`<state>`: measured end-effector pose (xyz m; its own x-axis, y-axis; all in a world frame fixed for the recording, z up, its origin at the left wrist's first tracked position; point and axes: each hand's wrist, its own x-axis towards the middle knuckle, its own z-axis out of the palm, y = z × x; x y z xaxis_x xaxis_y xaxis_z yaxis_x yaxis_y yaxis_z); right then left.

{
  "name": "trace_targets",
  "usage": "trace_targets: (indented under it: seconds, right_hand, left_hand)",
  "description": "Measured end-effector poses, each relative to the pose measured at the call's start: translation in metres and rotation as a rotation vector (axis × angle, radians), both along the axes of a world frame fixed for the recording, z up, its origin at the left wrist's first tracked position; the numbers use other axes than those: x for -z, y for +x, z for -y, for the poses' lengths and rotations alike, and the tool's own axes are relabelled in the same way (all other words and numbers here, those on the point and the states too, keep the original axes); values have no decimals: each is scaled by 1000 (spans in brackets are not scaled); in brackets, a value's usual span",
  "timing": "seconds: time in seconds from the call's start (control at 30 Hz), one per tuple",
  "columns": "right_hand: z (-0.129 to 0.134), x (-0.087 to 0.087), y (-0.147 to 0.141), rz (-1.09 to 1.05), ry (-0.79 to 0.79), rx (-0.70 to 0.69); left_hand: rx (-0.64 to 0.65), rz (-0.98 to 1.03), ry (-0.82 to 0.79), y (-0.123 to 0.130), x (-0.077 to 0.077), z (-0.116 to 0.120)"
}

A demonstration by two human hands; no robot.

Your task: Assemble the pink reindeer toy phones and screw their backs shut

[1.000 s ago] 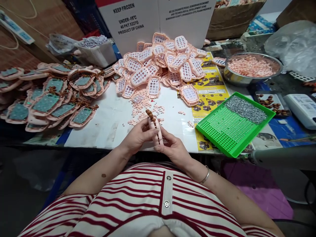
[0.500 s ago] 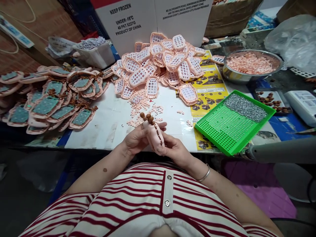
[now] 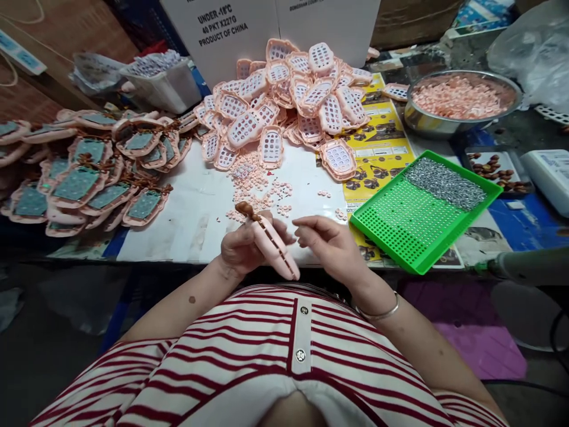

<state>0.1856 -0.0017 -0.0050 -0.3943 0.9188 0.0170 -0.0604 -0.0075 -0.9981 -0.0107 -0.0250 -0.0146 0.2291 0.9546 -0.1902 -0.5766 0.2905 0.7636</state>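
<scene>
My left hand (image 3: 240,246) is closed around a pink plastic casing (image 3: 276,249), tilted so its long edge faces up. A brown strip shows in the seam between its two halves, and brown knobs stick out at its upper end. To its right, my right hand (image 3: 333,252) is apart from the casing, with fingers loosely bent and nothing visible in them. Small pink pieces (image 3: 284,210) lie scattered on the white board (image 3: 191,228) just beyond my hands.
Pink perforated shells (image 3: 271,147) are heaped at the back. Casings with teal circuit boards (image 3: 75,185) pile up at left. On the right are a green tray (image 3: 386,222) of screws (image 3: 444,181), a metal bowl (image 3: 433,121) of pink parts and a small tray of brown knobs (image 3: 493,172).
My right hand has let go of the casing and moved off to the right. In my left hand the casing has turned more edge-on. The view has shifted slightly downward.
</scene>
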Motion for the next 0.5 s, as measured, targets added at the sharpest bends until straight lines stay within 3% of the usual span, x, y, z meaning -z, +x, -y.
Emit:
trace_targets:
  seconds: [0.1,0.17,0.3,0.4,0.5]
  right_hand:
    - [5,4,-3,7,-38,-215]
    - [7,8,-5,-61,-113,-270]
    - [5,14,-11,-185,-232,-175]
    - [4,19,-15,-141,-203,-27]
    - [5,23,-17,-49,-138,32]
  left_hand:
    - [-62,-1,93,2,0,-11]
    - [-84,-4,139,5,-1,-19]
    - [-159,16,116,15,-1,-25]
    - [-171,-3,59,20,2,-22]
    - [-156,27,49,20,7,-18]
